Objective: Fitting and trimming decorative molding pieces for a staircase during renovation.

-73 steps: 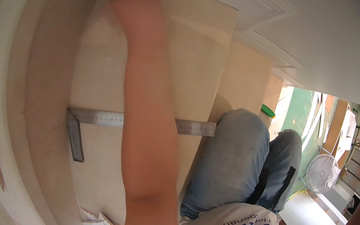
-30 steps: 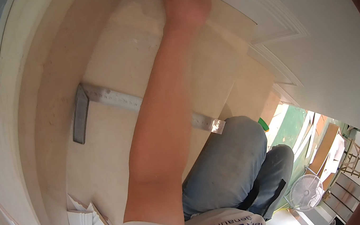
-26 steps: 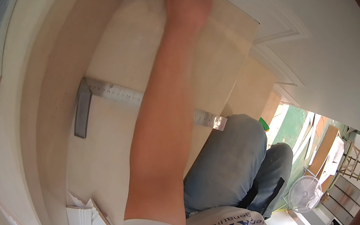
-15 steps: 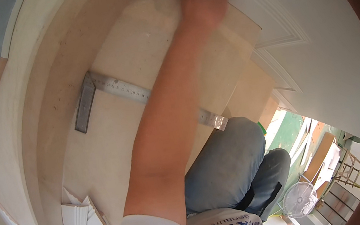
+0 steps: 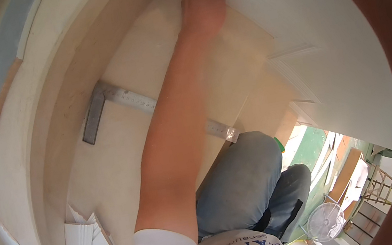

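My left hand [image 5: 203, 8] reaches to the top of the view, its fingers closed at the corner of a white moulded panel [image 5: 350, 74]. This panel stands to the right with raised trim lines across it. Under my left forearm lies a try square with a steel ruler blade [image 5: 131, 99] and a dark grey stock [image 5: 94, 122]; the forearm hides the middle of the blade. The square rests on a pale beige board [image 5: 118, 157]. My right hand is not in view. A reddish-brown band curves along the right rim; I cannot tell whether it is my right arm.
Pale board edges [image 5: 37, 145] rise along the left side. White moulding offcuts [image 5: 88, 241] lie at the lower left. My bent knee [image 5: 245, 166] is near the blade's end. A round fan [image 5: 324, 220] and leaning boards [image 5: 344, 175] stand at the lower right.
My left hand and the white panel's trim have shifted left in the view. The view itself has also turned slightly. The square stays on the board.
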A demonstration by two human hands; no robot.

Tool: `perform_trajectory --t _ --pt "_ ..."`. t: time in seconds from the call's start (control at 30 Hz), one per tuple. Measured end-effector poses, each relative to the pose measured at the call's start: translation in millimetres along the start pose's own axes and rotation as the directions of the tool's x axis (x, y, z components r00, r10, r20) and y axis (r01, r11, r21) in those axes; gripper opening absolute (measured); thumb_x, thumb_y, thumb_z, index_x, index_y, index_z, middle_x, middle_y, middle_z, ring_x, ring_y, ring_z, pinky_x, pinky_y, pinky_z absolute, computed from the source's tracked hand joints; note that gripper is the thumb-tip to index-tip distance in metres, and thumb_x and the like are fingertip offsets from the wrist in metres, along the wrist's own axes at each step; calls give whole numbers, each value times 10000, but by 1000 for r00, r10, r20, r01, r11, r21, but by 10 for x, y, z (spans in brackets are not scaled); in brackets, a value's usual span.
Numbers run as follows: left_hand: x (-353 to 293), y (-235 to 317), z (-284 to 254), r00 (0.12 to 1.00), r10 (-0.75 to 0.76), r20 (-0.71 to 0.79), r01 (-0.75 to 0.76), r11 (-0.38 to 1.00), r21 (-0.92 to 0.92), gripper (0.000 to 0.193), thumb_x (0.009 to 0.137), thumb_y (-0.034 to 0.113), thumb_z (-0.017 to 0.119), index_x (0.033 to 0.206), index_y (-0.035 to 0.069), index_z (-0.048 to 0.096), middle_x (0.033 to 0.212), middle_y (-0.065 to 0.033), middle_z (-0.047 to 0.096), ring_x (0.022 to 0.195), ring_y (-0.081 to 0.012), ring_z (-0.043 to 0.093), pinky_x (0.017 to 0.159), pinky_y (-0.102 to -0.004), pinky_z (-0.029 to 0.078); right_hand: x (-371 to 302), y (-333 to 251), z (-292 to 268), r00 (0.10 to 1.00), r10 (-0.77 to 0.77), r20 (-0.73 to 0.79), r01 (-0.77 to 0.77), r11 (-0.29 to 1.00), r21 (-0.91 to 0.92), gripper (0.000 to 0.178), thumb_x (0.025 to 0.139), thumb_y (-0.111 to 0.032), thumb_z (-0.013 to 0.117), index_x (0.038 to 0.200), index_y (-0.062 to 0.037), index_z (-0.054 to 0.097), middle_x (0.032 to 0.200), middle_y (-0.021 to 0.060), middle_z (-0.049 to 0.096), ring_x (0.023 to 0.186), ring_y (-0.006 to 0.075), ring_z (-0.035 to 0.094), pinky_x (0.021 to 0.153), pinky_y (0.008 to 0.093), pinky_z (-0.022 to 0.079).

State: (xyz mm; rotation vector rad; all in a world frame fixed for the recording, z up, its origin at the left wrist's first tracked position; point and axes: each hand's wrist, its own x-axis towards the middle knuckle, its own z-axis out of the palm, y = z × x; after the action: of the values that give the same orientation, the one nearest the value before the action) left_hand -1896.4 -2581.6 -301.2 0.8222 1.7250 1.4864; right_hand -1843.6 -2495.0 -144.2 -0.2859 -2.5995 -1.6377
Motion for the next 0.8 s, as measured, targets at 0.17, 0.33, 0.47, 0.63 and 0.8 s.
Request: perform_trajectory --t 0.17,0.33,0.47,0.63,0.8 --pt "332 -611 420 867 439 -235 -363 880 307 757 923 6 546 1584 -84 189 1606 -257 326 1050 -268 642 974 -359 537 -36 43 -75 998 29 60 -37 990 139 341 866 -194 783 1160 -57 678 1182 91 590 1110 235 513 1013 373 453" --pt "168 -476 266 968 223 -112 -200 962 183 850 925 19 553 1620 -49 70 1686 -241 170 1109 -254 637 1017 -352 517 37 -21 -48 995 56 77 -62 995 73 405 863 -193 786 1230 -61 674 1198 82 592 1109 227 508 1022 363 438" --pt "176 -423 340 979 177 -96 -162 975 151 825 922 10 544 1617 -50 105 1696 -232 128 1147 -249 621 1031 -344 506 24 35 -11 999 25 47 -28 998 57 445 854 -193 792 1261 -61 668 1197 76 593 1110 221 508 1027 358 430" --pt "230 -488 325 959 235 -162 -222 971 95 797 933 7 533 1616 -48 127 1693 -241 123 1170 -274 615 1043 -343 498 -9 37 -20 998 34 44 -41 984 175 469 831 -176 806 1264 -56 670 1186 75 598 1112 223 510 1026 359 432" --pt "338 -590 166 936 304 -176 -269 943 198 818 917 2 542 1606 -74 108 1677 -310 89 1504 -415 325 1220 -392 343 20 -33 6 998 52 -48 -45 990 134 471 830 -165 807 1267 -56 670 1200 80 600 1132 230 517 1037 371 434"
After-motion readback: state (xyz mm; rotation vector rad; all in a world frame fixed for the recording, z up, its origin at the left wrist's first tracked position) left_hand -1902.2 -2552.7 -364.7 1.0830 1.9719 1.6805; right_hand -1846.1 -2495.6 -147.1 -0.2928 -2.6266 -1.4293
